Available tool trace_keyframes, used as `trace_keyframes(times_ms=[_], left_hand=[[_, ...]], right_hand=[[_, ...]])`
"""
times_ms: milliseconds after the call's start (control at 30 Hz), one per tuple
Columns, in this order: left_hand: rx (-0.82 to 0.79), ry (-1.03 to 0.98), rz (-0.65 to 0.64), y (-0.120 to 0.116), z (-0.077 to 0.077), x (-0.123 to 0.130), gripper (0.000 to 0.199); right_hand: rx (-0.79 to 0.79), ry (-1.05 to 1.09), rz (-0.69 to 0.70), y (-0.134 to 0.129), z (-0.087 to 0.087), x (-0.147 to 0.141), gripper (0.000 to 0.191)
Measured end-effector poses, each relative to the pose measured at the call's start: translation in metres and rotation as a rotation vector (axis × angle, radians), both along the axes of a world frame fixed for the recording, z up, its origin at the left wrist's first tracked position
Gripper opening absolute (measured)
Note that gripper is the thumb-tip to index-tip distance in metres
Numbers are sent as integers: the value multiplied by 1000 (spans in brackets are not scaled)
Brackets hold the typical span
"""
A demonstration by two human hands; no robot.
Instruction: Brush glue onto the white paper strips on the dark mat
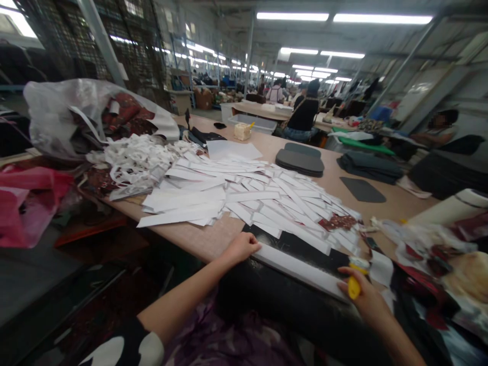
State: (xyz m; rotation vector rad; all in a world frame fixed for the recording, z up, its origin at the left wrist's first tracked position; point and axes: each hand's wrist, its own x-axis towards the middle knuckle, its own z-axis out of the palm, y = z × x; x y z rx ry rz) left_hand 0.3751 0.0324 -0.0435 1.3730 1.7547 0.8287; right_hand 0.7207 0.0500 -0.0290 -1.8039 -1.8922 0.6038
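Note:
A long white strip lies along the black work surface at the table's near edge. My left hand pinches the left end of this strip between thumb and fingertips. My right hand is closed around a brush with a yellow handle and a pale head, which points away from me. The fingers of that hand also rest by the strip's right end; whether they press on it I cannot tell. Just beyond both hands spreads a large heap of white strips, many edged in grey.
Tangled white offcuts and a clear plastic bag of dark red material stand at the left. Dark grey rounded panels are stacked farther back, near a cream tub. Plastic bags and a white roll crowd the right. People sit beyond.

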Motion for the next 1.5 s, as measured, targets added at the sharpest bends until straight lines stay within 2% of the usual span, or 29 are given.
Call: trace_keyframes(times_ms=[133,300,600,700,900,1033,1233,1300,1367,1433,1500], left_hand=[[-64,146,-60,3,-2,-5,16],[-92,264,-110,4,2,-2,15],[-112,436,-115,2,8,5,15],[-94,493,-119,-3,11,9,16],[-87,550,-149,-3,10,9,18],[-85,578,-154,-2,6,8,17],[-82,578,-163,-2,5,7,17],[-84,604,-173,-3,7,7,17],[-42,669,-168,-7,11,8,15],[99,771,-163,-14,13,12,14],[322,851,-209,-23,11,19,19]], right_hand=[[-31,-78,-15,4,-11,5,42],[-119,-143,34,9,-21,12,44],[-108,-299,31,8,-23,5,39],[-85,-303,20,0,-16,0,38],[10,-299,-92,-16,-8,-12,37],[73,-325,-79,-18,-15,-14,46],[87,-459,-29,-13,-29,-11,47],[124,-552,-6,-14,-26,-13,46],[206,-661,1,-18,-16,-19,42],[299,-695,20,-23,1,-32,39],[329,-562,123,-29,17,-50,38]])
